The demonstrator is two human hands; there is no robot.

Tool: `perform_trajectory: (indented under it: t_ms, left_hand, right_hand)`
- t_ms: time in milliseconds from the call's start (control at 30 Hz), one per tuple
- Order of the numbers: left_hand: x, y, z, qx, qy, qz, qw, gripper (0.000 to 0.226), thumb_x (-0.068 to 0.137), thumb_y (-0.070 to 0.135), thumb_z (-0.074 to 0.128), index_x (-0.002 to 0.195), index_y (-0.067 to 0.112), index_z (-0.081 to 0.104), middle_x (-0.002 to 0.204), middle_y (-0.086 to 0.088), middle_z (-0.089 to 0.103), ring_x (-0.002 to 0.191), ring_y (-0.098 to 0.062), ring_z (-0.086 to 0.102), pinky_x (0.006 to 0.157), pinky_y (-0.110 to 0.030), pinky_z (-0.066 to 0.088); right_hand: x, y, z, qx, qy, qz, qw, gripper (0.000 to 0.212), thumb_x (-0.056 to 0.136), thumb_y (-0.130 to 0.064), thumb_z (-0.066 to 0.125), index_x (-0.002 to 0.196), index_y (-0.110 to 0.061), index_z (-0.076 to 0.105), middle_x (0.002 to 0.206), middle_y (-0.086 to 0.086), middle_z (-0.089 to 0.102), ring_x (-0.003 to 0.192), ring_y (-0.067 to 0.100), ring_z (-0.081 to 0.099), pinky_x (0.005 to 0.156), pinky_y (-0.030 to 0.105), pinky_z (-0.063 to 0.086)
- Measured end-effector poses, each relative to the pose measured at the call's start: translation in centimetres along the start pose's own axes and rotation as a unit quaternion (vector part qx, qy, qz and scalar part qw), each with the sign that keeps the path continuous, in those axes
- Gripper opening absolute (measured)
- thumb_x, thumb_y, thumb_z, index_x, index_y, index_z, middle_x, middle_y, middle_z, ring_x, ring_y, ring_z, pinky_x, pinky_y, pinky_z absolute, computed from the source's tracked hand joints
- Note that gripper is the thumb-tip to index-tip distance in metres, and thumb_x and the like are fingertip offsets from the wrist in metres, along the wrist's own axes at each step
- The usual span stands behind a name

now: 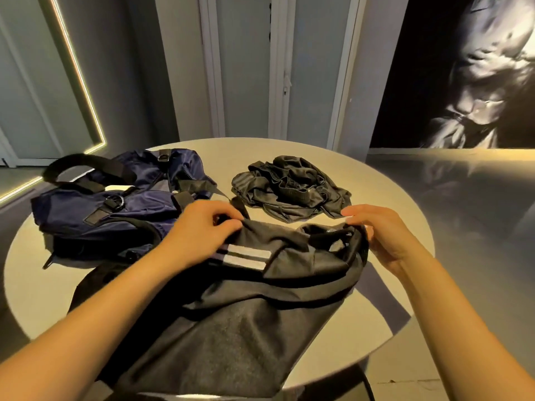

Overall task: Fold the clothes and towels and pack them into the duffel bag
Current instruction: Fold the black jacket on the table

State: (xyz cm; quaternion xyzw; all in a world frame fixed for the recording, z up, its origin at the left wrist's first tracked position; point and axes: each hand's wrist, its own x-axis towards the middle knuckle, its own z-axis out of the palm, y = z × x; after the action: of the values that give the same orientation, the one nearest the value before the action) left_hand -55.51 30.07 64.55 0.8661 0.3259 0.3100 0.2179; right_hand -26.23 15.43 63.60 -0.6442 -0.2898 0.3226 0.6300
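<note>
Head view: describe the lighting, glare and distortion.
Head view: dim room, warm light glaring off the round table; the wide lens bows the door frame and light strip; the black garment held by the left hand and right hand loses detail in shadow.

Duffel bag (115,204): navy with black straps, lying slumped at the worktop's (382,186) 10 o'clock.
Striped garment (246,314): black with white stripes, lying spread from 6 o'clock toward the centre, its far edge bunching up.
Clothes pile (289,186): black, lying crumpled at 1 o'clock.

navy duffel bag (115,209), black white-striped garment (246,314), black clothes pile (289,186)
</note>
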Motion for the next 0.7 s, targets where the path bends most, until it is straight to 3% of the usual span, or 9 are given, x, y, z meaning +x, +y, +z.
perform_trajectory:
  t_ms: [100,200,267,367,500,600,633,700]
  left_hand:
    - [1.2,-0.3,-3.0,-0.034,0.128,0.025,0.991,0.012,0.093,0.012,0.070,0.093,0.024,0.073,0.095,0.011,0.070,0.082,-0.011,0.064,0.082,-0.026,0.052]
    - [1.9,-0.3,-5.8,-0.019,0.223,0.052,0.973,0.014,0.097,0.009,0.063,0.099,0.022,0.067,0.102,0.004,0.062,0.087,-0.006,0.058,0.083,-0.010,0.044]
    - [2.0,-0.1,-6.8,-0.019,0.243,0.056,0.968,0.011,0.100,0.013,0.059,0.101,0.022,0.065,0.099,0.006,0.063,0.091,-0.005,0.059,0.083,-0.009,0.043]
    - [1.6,0.6,-6.9,-0.047,0.247,0.044,0.967,0.008,0.102,0.017,0.057,0.098,0.021,0.063,0.088,0.009,0.065,0.079,-0.002,0.058,0.073,-0.014,0.046]
    - [1.4,2.0,-6.6,-0.080,0.275,0.027,0.958,0.007,0.100,0.020,0.062,0.098,0.016,0.067,0.086,0.004,0.065,0.073,0.000,0.056,0.068,-0.010,0.045]
    - [2.7,3.3,-7.0,-0.112,0.249,0.021,0.962,0.008,0.100,0.018,0.062,0.098,0.016,0.070,0.092,0.002,0.069,0.083,-0.002,0.062,0.075,-0.012,0.048]
    - [3.4,3.9,-7.0,-0.120,0.227,0.021,0.966,0.010,0.100,0.017,0.061,0.099,0.015,0.071,0.094,0.001,0.070,0.086,-0.003,0.063,0.079,-0.015,0.050]
    - [4.9,5.3,-6.8,-0.147,0.181,0.030,0.972,0.013,0.101,0.015,0.059,0.101,0.014,0.072,0.095,0.000,0.071,0.090,-0.008,0.065,0.084,-0.023,0.052]
  right_hand:
    - [0.5,0.1,-0.9,0.015,-0.005,-0.006,1.000,0.018,0.085,0.006,0.064,0.093,-0.002,0.078,0.096,0.010,0.076,0.088,0.024,0.068,0.074,0.033,0.056]
    - [1.0,0.3,-1.0,0.047,0.009,-0.007,0.999,0.019,0.088,0.006,0.060,0.093,-0.001,0.077,0.100,0.012,0.075,0.086,0.023,0.068,0.067,0.031,0.055]
    - [1.2,0.5,-0.7,0.094,0.024,0.001,0.995,0.019,0.089,0.005,0.059,0.094,-0.003,0.076,0.098,0.010,0.074,0.084,0.021,0.067,0.064,0.030,0.055]
    - [1.2,1.2,0.1,0.126,0.062,0.014,0.990,0.018,0.092,0.002,0.061,0.095,-0.007,0.075,0.097,0.007,0.074,0.079,0.019,0.065,0.066,0.031,0.053]
    - [1.2,2.2,0.4,-0.013,0.094,0.005,0.995,0.014,0.092,0.000,0.066,0.092,-0.008,0.077,0.098,0.011,0.074,0.079,0.023,0.066,0.074,0.042,0.057]
    - [1.2,1.8,0.4,-0.237,0.091,-0.058,0.966,0.016,0.093,-0.007,0.067,0.085,-0.018,0.076,0.093,0.010,0.073,0.085,0.029,0.067,0.077,0.047,0.058]
    - [1.0,1.4,0.7,-0.292,0.091,-0.091,0.948,0.013,0.093,-0.013,0.067,0.087,-0.020,0.076,0.095,0.007,0.073,0.088,0.028,0.067,0.078,0.046,0.057]
    - [0.2,0.2,1.7,-0.291,0.051,-0.159,0.942,0.013,0.094,-0.031,0.070,0.101,-0.022,0.074,0.108,-0.002,0.070,0.100,0.017,0.064,0.084,0.036,0.050]
